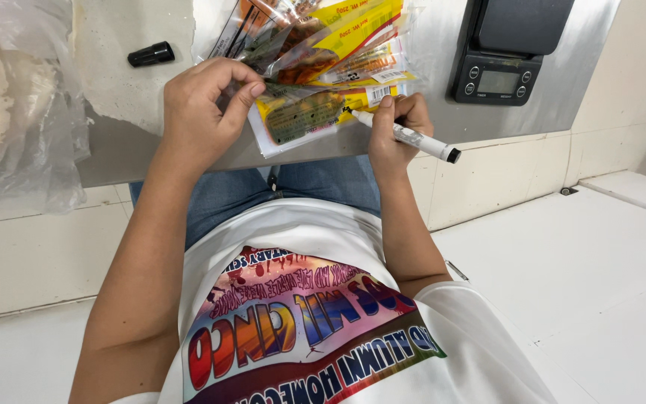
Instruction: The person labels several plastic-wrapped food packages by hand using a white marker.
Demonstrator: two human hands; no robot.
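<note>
left hand point(202, 112): fingers pinched on the edges of fanned packets point(323, 52) (clear plastic, yellow labels), steadying them on the desk point(128, 153). right hand point(396, 127): closed around a white marker point(409, 137), its tip touching the lowest packet's label near the desk's front edge. marker cap point(151, 54): black, lying on the desk, well apart to the left. scale point(506, 56): black, at the desk's right. bag point(16, 105): clear, holding pale round wafers, at far left.

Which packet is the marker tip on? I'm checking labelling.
The frontmost packet, nearest the person; the marker tip touches its yellow label edge.
</note>
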